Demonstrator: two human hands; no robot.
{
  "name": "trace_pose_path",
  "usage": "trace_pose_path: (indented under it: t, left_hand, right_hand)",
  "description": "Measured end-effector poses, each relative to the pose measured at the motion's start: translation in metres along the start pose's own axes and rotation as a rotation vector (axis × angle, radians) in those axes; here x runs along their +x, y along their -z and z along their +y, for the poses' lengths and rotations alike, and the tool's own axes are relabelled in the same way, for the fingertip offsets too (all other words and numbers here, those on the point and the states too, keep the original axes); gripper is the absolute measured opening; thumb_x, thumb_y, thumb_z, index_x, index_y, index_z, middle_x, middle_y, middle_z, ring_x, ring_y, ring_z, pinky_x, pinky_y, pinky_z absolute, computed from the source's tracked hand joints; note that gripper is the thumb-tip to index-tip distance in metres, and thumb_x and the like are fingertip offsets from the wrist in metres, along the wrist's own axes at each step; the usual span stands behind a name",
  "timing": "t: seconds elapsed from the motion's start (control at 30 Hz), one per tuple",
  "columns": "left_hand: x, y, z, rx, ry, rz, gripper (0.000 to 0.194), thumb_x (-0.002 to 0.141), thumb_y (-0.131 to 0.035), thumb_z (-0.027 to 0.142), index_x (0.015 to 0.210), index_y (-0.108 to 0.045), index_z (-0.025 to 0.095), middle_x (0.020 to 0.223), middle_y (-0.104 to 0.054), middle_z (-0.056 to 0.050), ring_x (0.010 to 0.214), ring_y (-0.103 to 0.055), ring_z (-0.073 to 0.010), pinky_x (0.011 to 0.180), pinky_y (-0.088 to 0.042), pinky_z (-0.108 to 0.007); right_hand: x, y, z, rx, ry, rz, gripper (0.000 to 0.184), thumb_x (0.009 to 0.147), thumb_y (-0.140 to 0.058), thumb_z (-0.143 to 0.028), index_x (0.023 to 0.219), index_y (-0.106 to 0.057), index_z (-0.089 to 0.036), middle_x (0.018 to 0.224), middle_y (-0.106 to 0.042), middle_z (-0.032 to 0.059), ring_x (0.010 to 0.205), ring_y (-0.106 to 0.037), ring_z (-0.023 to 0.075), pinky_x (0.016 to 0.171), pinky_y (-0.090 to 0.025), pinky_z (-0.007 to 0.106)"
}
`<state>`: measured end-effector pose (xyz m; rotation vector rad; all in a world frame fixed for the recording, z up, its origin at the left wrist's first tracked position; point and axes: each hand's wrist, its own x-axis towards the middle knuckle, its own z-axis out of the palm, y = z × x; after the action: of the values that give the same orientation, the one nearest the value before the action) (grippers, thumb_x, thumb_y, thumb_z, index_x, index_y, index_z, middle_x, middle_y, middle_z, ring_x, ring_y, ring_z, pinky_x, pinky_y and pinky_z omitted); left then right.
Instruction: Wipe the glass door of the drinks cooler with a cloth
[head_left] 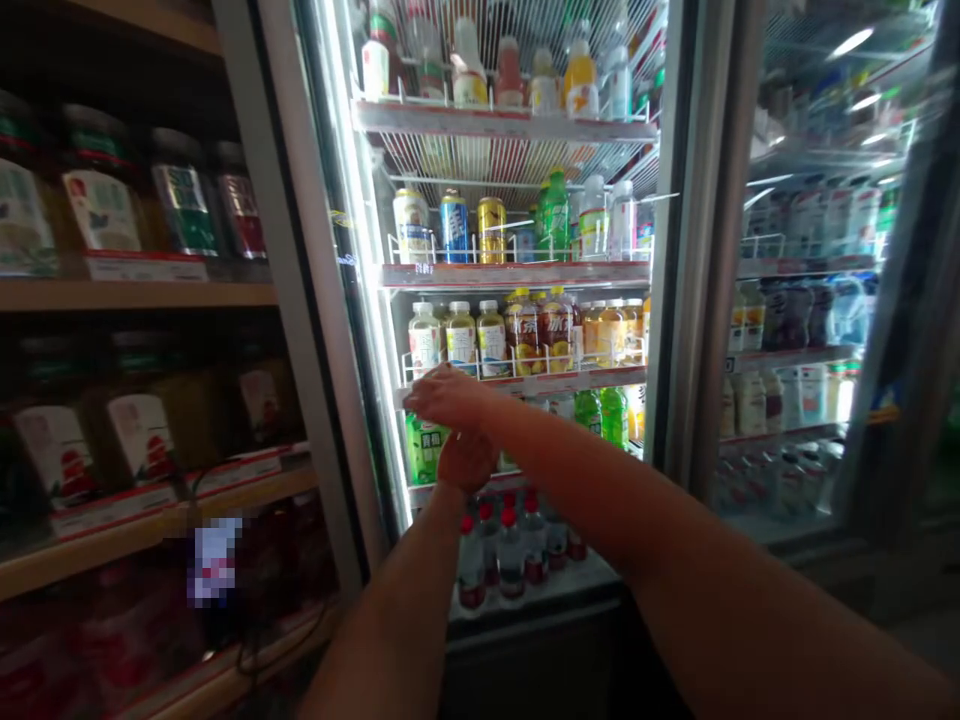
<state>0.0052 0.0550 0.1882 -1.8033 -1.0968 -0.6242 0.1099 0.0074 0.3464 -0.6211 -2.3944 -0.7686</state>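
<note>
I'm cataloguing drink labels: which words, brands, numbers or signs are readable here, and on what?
"冰茶": the brown yellow-capped bottle in the fridge.
"青梅", as best I can tell: the green bottle by the hands.
"SU", apparently partial: the silver-and-green label on the left shelving.
Too small or blurred: the blue can, the price strips and the remaining labels.

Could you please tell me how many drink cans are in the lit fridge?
3 are clearly visible, side by side at the left of the second visible shelf down: a pale can, a blue can, a gold can. Others may be hidden behind.
</note>
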Motion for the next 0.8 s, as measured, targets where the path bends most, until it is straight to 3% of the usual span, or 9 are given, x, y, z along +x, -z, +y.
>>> trace_pose_path:
  t: [0.1, 0.23, 0.37, 0.5, 0.8]
  left_hand:
    - [0.001, 0.005, 0.003, 0.026, -0.022, 0.068, 0.052, 0.102, -0.046, 0.027, 0.152, -0.052, 0.016, 0.151, -0.056, -0.012, 0.150, -0.042, -0.0285, 0.129, -0.018, -0.049]
    - [0.004, 0.014, 0.009, 0.065, -0.030, 0.128, 0.056, 0.103, -0.043, 0.026, 0.158, -0.041, 0.014, 0.159, -0.046, -0.010, 0.154, -0.033, -0.0266, 0.130, -0.013, -0.047]
    - [0.005, 0.018, 0.011, 0.063, -0.027, 0.111, 0.056, 0.104, -0.043, 0.025, 0.159, -0.040, 0.014, 0.160, -0.044, -0.009, 0.154, -0.033, -0.0273, 0.130, -0.014, -0.047]
    - [0.005, 0.016, 0.010, 0.035, -0.018, 0.101, 0.055, 0.104, -0.043, 0.025, 0.158, -0.041, 0.014, 0.160, -0.043, -0.010, 0.155, -0.031, -0.0268, 0.130, -0.017, -0.048]
    - [0.004, 0.008, 0.008, 0.028, -0.033, 0.178, 0.060, 0.103, -0.040, 0.021, 0.162, -0.031, 0.010, 0.159, -0.041, -0.015, 0.154, -0.030, -0.0248, 0.130, -0.016, -0.047]
  right_hand:
    - [0.011, 0.028, 0.036, 0.019, 0.213, -0.019, 0.028, 0.097, -0.068, -0.016, 0.120, -0.074, -0.030, 0.141, -0.064, -0.0146, 0.137, -0.053, 0.0126, 0.123, -0.036, 0.033]
    - [0.007, 0.043, 0.091, 0.023, 0.111, 0.123, 0.032, 0.101, -0.058, -0.010, 0.129, -0.071, -0.018, 0.149, -0.059, 0.0018, 0.142, -0.047, 0.0255, 0.121, -0.038, 0.051]
    - [-0.021, 0.021, 0.120, 0.085, -0.015, 0.411, 0.035, 0.102, -0.053, -0.011, 0.130, -0.072, -0.021, 0.147, -0.061, 0.0022, 0.137, -0.050, 0.0246, 0.119, -0.043, 0.047]
    - [-0.066, -0.019, 0.112, 0.085, -0.055, 0.482, 0.040, 0.100, -0.051, -0.010, 0.132, -0.071, -0.023, 0.146, -0.062, 0.0021, 0.135, -0.051, 0.0237, 0.119, -0.043, 0.044]
    - [-0.190, -0.122, 0.053, 0.078, 0.083, 0.320, 0.036, 0.099, -0.057, -0.014, 0.130, -0.071, -0.026, 0.139, -0.067, 0.0060, 0.131, -0.058, 0.0236, 0.114, -0.045, 0.046]
